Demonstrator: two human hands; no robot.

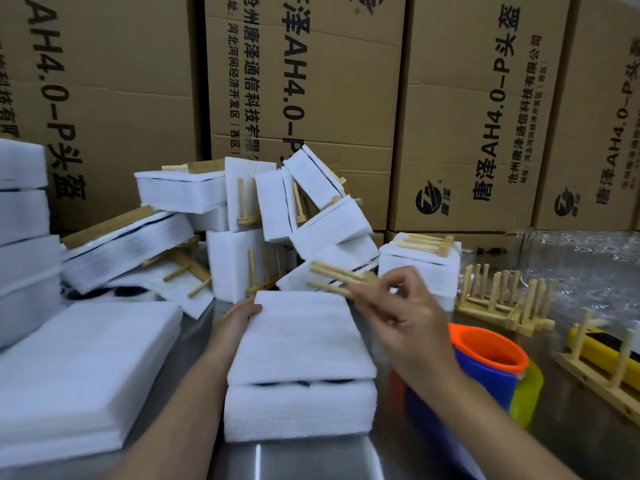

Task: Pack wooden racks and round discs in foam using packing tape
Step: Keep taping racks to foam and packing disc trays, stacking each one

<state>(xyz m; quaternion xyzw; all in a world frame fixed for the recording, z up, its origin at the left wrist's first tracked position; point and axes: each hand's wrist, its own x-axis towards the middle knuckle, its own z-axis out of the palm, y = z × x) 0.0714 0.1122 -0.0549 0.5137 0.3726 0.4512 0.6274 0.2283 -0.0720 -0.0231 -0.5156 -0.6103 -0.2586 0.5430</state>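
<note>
A white foam bundle [301,362] lies on the steel table before me, with black round discs [304,382] showing in the slit between its upper and lower layers. My left hand [239,317] holds the bundle's far left corner. My right hand [401,310] hovers over the far right corner and pinches a wooden rack [332,277], its pegs pointing left.
Finished foam packs with racks [263,216] are heaped behind. Flat foam sheets [79,372] lie at left, foam stacks [20,216] at far left. Loose wooden racks [502,299] and an orange and blue tape dispenser [485,368] sit at right. Cardboard boxes [304,81] wall the back.
</note>
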